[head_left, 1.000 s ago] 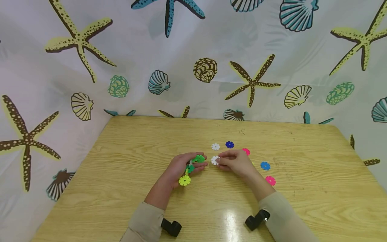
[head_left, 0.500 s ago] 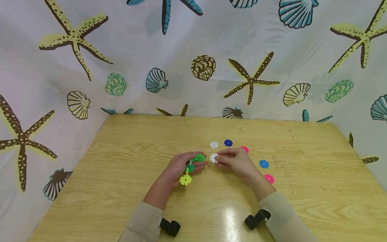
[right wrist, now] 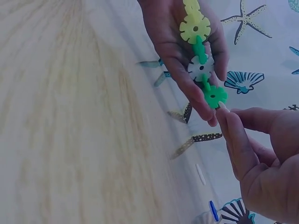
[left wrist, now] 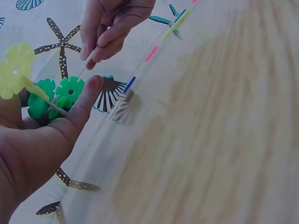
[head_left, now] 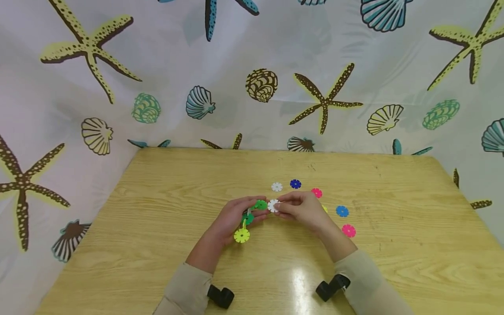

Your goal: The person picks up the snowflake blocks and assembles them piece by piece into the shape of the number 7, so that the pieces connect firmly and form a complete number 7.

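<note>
My left hand [head_left: 230, 218] holds a short chain of interlocking notched plastic discs, with yellow, green and white pieces slotted together at angles. A yellow disc [head_left: 242, 236] hangs at the near end, below the palm. At the far end, close to the fingertips, is a green disc [right wrist: 216, 95]. My right hand [head_left: 307, 212] pinches a loose white disc [head_left: 272, 206] between thumb and fingers, its edge right at that green disc. In the right wrist view the fingertips cover most of the white disc. The left wrist view shows the chain's green discs [left wrist: 70, 92] between thumb and fingers.
Loose discs lie in an arc on the wooden table [head_left: 177, 188]: white [head_left: 277, 187], dark blue [head_left: 295, 183], pink [head_left: 316, 192], light blue [head_left: 342, 211] and another pink [head_left: 348, 230]. A yellow one is mostly hidden behind the right hand. A patterned cloth [head_left: 228, 57] hangs behind.
My right hand has moved left with the white disc, closing the gap to the green end of the chain. The left hand stays almost still. The head view has tilted down slightly.
</note>
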Tool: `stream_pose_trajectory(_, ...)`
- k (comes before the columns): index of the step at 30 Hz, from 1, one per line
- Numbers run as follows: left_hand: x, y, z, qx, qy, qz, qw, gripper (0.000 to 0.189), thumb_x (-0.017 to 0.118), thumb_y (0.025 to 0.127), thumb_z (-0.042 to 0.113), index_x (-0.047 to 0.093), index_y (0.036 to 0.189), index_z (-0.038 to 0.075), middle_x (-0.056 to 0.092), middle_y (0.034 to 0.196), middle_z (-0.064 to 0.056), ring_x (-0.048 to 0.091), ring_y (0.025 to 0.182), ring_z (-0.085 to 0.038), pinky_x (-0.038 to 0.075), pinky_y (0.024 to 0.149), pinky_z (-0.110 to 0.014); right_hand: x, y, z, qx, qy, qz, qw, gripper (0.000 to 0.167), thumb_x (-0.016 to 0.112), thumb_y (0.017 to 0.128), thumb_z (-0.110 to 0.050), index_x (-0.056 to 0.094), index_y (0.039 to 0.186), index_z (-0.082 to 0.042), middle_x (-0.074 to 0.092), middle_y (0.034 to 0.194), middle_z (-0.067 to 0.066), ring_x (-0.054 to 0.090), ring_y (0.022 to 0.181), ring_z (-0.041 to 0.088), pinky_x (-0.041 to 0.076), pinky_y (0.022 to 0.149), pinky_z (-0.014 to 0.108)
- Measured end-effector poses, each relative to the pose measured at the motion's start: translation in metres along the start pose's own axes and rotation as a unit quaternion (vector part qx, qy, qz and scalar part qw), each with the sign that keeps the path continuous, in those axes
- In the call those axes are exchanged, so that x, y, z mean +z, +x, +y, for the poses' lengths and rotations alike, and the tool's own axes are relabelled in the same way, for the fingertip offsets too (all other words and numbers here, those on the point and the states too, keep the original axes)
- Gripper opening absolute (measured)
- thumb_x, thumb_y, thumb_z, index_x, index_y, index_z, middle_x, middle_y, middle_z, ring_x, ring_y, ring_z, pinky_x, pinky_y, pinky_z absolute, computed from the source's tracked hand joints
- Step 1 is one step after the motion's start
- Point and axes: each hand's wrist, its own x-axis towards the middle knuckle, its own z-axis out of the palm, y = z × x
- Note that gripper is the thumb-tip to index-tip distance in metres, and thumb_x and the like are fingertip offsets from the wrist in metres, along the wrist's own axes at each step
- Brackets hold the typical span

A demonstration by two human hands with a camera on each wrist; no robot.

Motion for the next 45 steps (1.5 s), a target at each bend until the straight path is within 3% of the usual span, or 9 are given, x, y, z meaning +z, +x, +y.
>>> stream_pose_trajectory(10, 0.001, 0.0, 0.001, 0.012, 0.002, -0.007, 0.9999, 0.041, 0.043, 0.107, 0.021, 0.055, 0.138, -0.003, 0.053, 0.145, -0.018, 0.068, 0.112, -0.02, 0.055, 0.1, -0.032, 0.003, 0.001, -0.002, 0.001, 0.007, -0.009, 0.9999, 0.027, 0.069, 0.093, -0.004, 0.066, 0.118, 0.006, 0.074, 0.098, 0.012, 0.075, 0.086, 0.016, 0.062, 0.084, 0.032)
stream_pose_trajectory(15, 0.001, 0.003, -0.002, 0.016, -0.008, -0.039, 0.9991, 0.042, 0.039, 0.108, 0.018, 0.052, 0.141, -0.004, 0.048, 0.148, -0.021, 0.067, 0.116, -0.021, 0.054, 0.103, -0.033, 0.004, 0.0, -0.003, -0.005, 0.004, -0.003, 1.0, 0.026, 0.068, 0.093, -0.002, 0.067, 0.117, 0.008, 0.075, 0.1, 0.013, 0.075, 0.085, 0.015, 0.062, 0.083, 0.03)
stream_pose_trajectory(20, 0.001, 0.003, -0.003, 0.031, 0.015, -0.065, 0.9973, 0.043, 0.036, 0.107, 0.015, 0.05, 0.143, -0.004, 0.044, 0.152, -0.021, 0.065, 0.12, -0.024, 0.053, 0.104, -0.036, 0.005, -0.002, -0.006, -0.006, -0.003, 0.01, 0.9999, 0.025, 0.068, 0.092, -0.001, 0.071, 0.116, 0.007, 0.074, 0.109, 0.018, 0.075, 0.084, 0.013, 0.062, 0.081, 0.028)
stream_pose_trajectory(28, 0.008, 0.003, -0.004, 0.021, 0.038, -0.069, 0.9967, 0.042, 0.035, 0.106, 0.013, 0.054, 0.142, 0.001, 0.043, 0.155, -0.014, 0.062, 0.126, -0.026, 0.055, 0.102, -0.035, 0.004, -0.006, -0.006, -0.012, -0.046, 0.024, 0.9986, 0.022, 0.071, 0.092, -0.005, 0.074, 0.111, 0.004, 0.074, 0.11, 0.018, 0.074, 0.081, 0.012, 0.063, 0.081, 0.032)
stream_pose_trajectory(37, 0.01, 0.003, -0.006, 0.02, 0.01, -0.082, 0.9964, 0.044, 0.031, 0.106, 0.009, 0.048, 0.145, -0.003, 0.04, 0.156, -0.017, 0.056, 0.132, -0.03, 0.052, 0.105, -0.035, 0.01, -0.008, -0.004, -0.011, 0.027, 0.042, 0.9987, 0.025, 0.068, 0.091, 0.004, 0.068, 0.113, 0.014, 0.071, 0.112, 0.028, 0.074, 0.076, 0.012, 0.062, 0.078, 0.026)
stream_pose_trajectory(45, 0.009, 0.001, -0.005, 0.03, -0.01, -0.076, 0.9966, 0.042, 0.034, 0.107, 0.01, 0.048, 0.145, -0.001, 0.045, 0.152, -0.019, 0.061, 0.126, -0.027, 0.052, 0.105, -0.035, 0.008, -0.007, -0.006, -0.009, 0.015, 0.034, 0.9993, 0.028, 0.072, 0.091, -0.004, 0.068, 0.117, 0.006, 0.075, 0.103, 0.019, 0.075, 0.079, 0.014, 0.062, 0.085, 0.037)
